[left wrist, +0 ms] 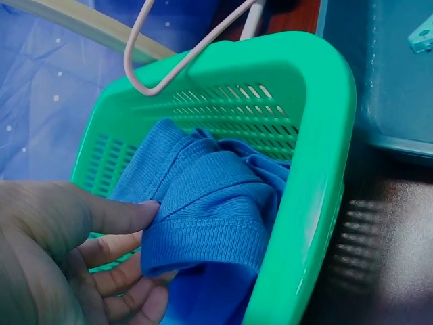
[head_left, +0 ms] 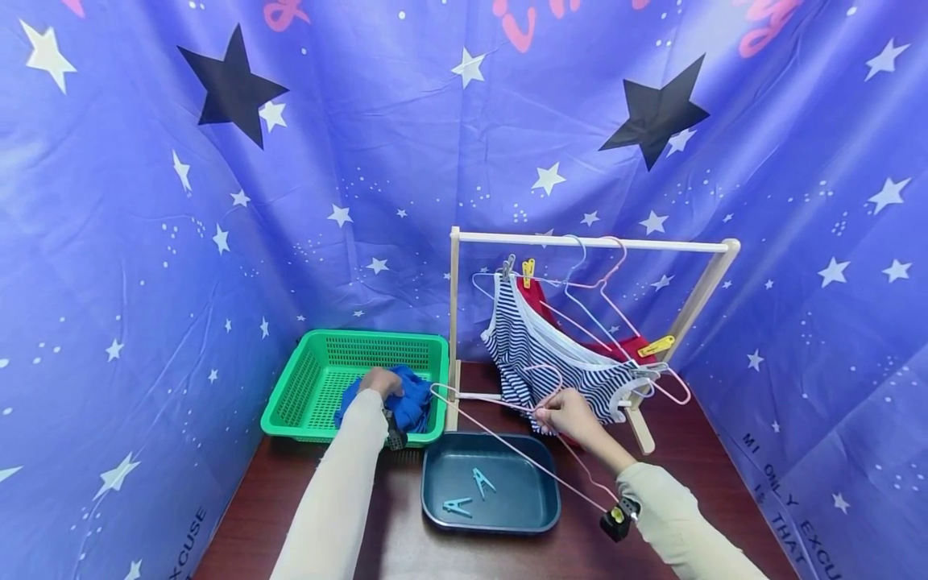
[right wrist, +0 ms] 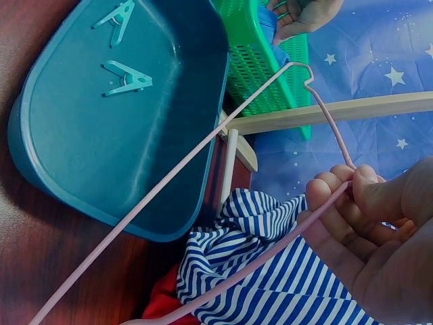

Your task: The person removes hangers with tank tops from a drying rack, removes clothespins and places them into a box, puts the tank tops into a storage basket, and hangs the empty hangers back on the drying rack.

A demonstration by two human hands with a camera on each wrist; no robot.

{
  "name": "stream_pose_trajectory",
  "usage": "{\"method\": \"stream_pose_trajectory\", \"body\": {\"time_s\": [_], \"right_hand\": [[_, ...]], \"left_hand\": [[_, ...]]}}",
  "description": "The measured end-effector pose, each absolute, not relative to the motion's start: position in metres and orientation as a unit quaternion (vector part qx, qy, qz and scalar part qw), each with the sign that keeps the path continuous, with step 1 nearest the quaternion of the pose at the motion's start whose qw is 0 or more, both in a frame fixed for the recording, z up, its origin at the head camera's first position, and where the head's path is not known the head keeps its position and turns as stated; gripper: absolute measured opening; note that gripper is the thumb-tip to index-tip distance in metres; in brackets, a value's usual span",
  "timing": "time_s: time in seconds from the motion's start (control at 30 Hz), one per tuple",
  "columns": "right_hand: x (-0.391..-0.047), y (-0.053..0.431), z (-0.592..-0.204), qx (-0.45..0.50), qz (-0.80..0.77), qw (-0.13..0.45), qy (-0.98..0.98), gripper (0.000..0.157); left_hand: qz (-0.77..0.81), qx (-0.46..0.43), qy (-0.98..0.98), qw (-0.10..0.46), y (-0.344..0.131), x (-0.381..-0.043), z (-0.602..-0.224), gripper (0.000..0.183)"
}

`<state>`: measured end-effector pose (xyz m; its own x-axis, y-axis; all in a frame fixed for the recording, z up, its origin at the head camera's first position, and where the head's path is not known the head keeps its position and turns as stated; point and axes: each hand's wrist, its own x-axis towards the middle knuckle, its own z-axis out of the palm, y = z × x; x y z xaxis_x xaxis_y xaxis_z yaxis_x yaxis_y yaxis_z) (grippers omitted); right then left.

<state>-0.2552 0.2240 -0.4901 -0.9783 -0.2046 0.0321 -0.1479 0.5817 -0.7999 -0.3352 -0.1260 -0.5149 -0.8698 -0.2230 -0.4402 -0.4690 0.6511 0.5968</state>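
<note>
In the green basket, a crumpled blue knit garment (left wrist: 210, 233) with a ribbed band lies against the near corner. My left hand (head_left: 380, 381) reaches over the basket and pinches the garment's edge between thumb and fingers, as the left wrist view shows. A thin pink clothes hanger (right wrist: 298, 231) is in my right hand (head_left: 573, 415), gripped just below its hook. One hanger shoulder points left over the basket's rim; its long bar slants across above the dark tray. Behind my right hand hangs a blue-and-white striped garment (head_left: 536, 358) with white trim.
The green basket (head_left: 284, 395) stands left of a wooden rack (head_left: 652, 244). The striped garment and a red garment (head_left: 532, 300) hang there on hangers, held by grey and yellow clothespins. A dark blue tray (head_left: 515, 511) in front holds two teal clothespins (head_left: 457, 507). Starry curtains surround the table.
</note>
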Motion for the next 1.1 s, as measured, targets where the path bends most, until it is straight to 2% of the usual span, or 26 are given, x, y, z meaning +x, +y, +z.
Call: {"method": "stream_pose_trajectory", "body": {"time_s": [0.2, 0.57, 0.67, 0.8, 0.97, 1.1], "right_hand": [[-0.254, 0.223, -0.487, -0.101, -0.448, 0.030, 0.888, 0.012], [-0.259, 0.223, -0.486, -0.103, -0.402, -0.029, 0.909, 0.012], [-0.258, 0.224, -0.482, -0.095, -0.399, -0.048, 0.911, 0.010], [-0.257, 0.225, -0.477, -0.097, -0.392, -0.063, 0.913, 0.011], [-0.257, 0.226, -0.474, -0.094, -0.382, -0.063, 0.917, 0.012], [-0.256, 0.226, -0.471, -0.095, -0.386, -0.058, 0.916, 0.012]], "left_hand": [[0.355, -0.186, 0.905, 0.145, -0.120, -0.337, -0.510, 0.049], [0.366, -0.159, 0.910, 0.115, -0.109, -0.339, -0.486, 0.034], [0.414, -0.152, 0.886, 0.143, -0.106, -0.339, -0.482, 0.033], [0.482, -0.139, 0.840, 0.206, -0.102, -0.338, -0.479, 0.042], [0.503, -0.111, 0.811, 0.277, -0.096, -0.335, -0.481, 0.037], [0.512, -0.101, 0.796, 0.307, -0.092, -0.333, -0.490, 0.037]]}}
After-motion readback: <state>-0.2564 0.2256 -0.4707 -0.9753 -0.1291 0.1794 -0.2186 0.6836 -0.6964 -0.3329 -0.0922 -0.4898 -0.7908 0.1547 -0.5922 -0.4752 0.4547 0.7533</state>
